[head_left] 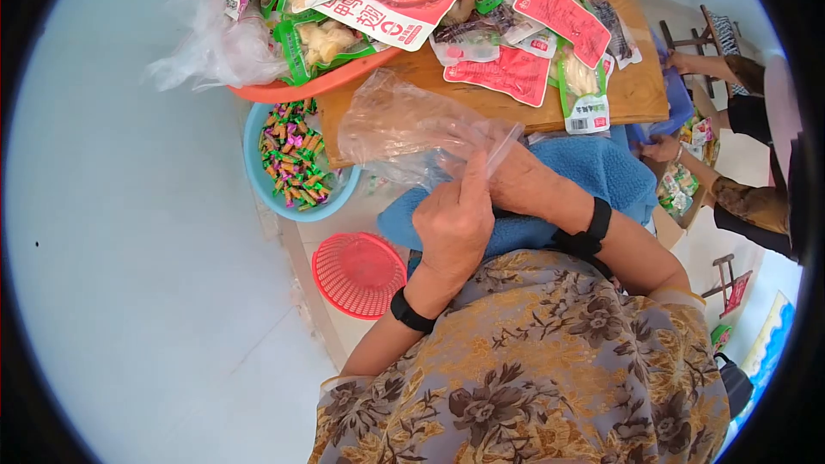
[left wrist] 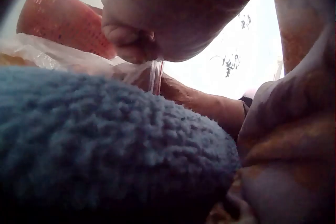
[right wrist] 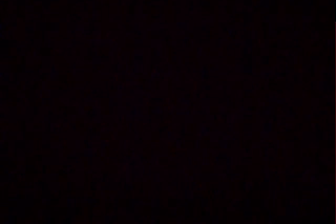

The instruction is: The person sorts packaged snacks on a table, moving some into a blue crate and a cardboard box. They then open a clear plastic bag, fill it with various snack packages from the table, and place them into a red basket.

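Note:
A clear plastic bag (head_left: 387,125) stretches leftward from both hands in the head view. The left hand (head_left: 455,223) pinches its edge near the mouth, index finger pointing up along the plastic. Fingers of the right hand (head_left: 528,180) reach inside the bag, looking fairly straight through the film. In the left wrist view, the curled left hand (left wrist: 178,16) grips a fold of the bag (left wrist: 155,77), with the right hand (left wrist: 202,103) behind and below. A blue fleecy cloth (head_left: 601,172) lies beneath the hands. The right wrist view is black.
Snack packets (head_left: 563,21) lie on the wooden table (head_left: 640,94), beside a heaped orange basin (head_left: 331,82). Below are a blue basin (head_left: 253,172) of wrapped sweets and a red basket (head_left: 357,275). Another person's arms (head_left: 748,198) are at right.

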A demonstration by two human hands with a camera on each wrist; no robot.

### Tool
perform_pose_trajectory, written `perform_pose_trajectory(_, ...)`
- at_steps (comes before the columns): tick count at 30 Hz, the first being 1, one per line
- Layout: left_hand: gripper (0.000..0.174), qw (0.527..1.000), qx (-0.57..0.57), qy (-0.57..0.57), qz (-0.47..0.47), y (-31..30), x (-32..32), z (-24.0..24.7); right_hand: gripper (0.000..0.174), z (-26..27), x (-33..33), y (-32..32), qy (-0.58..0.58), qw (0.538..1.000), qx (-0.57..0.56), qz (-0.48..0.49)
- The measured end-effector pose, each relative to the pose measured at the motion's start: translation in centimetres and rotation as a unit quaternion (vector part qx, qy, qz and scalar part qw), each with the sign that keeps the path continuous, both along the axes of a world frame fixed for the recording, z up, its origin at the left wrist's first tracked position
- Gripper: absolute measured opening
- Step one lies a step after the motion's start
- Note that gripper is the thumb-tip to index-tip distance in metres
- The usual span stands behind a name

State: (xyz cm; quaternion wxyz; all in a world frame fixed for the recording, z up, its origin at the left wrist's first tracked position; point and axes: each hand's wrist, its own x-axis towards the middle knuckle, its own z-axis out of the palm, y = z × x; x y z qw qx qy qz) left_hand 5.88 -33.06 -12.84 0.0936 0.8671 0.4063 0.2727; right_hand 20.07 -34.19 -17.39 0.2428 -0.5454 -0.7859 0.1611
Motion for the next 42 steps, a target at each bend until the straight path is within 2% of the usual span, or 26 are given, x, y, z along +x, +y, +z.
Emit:
perform_pose_trajectory(1,0.038,1.0,0.001,0.0,-0.001,0.0,0.1,0.0,0.044,0.2,0.1,0.1,-0.034,0.998,0.045,0.013)
perform_pose_trajectory(4,0.038,1.0,-0.003,0.006,-0.013,0.0,0.4,0.0,0.042,0.2,0.1,0.6,-0.003,0.997,0.078,0.016)
perform_pose_trajectory(8,0.038,1.0,0.004,0.009,-0.026,-0.2,0.8,0.3,0.038,-0.6,0.7,2.1,-0.011,0.994,0.074,0.084)
perform_pose_trajectory(10,0.039,0.998,0.005,-0.034,-0.049,-0.5,1.2,0.3,0.043,-1.4,0.3,2.4,-0.016,0.991,0.129,0.041)
perform_pose_trajectory(13,0.04,0.996,-0.002,-0.076,-0.051,-0.7,1.6,-0.3,0.044,-0.8,0.9,3.3,-0.029,0.986,0.163,0.034)
perform_pose_trajectory(17,0.038,0.995,-0.002,-0.091,-0.045,-0.5,1.4,-0.5,0.043,-3.1,0.6,3.5,-0.055,0.989,0.133,0.02)
perform_pose_trajectory(22,0.036,0.997,-0.009,-0.064,-0.043,0.0,1.1,-0.4,0.046,-2.9,0.9,3.7,-0.082,0.989,0.118,0.034)
perform_pose_trajectory(26,0.036,0.993,-0.022,-0.1,-0.051,0.2,1.3,-0.9,0.049,-2.7,1.5,4.1,-0.122,0.984,0.119,0.052)
perform_pose_trajectory(29,0.037,0.994,-0.043,-0.087,-0.053,0.2,1.1,-1.4,0.051,-3.0,1.7,4.2,-0.155,0.981,0.104,0.047)
perform_pose_trajectory(34,0.043,0.996,-0.041,-0.064,-0.053,0.5,0.4,-1.5,0.058,-2.5,1.6,4.3,-0.143,0.983,0.099,0.05)
perform_pose_trajectory(38,0.046,0.994,-0.079,-0.058,-0.049,0.3,0.2,-1.6,0.06,-2.7,1.8,4.7,-0.174,0.977,0.106,0.058)
perform_pose_trajectory(40,0.048,0.994,-0.095,-0.006,-0.053,-0.1,0.0,-1.9,0.058,-2.4,1.5,4.8,-0.178,0.979,0.082,0.047)
perform_pose_trajectory(42,0.046,0.994,-0.088,-0.019,-0.063,-0.4,-0.2,-1.9,0.057,-1.9,1.0,4.8,-0.185,0.979,0.073,0.041)
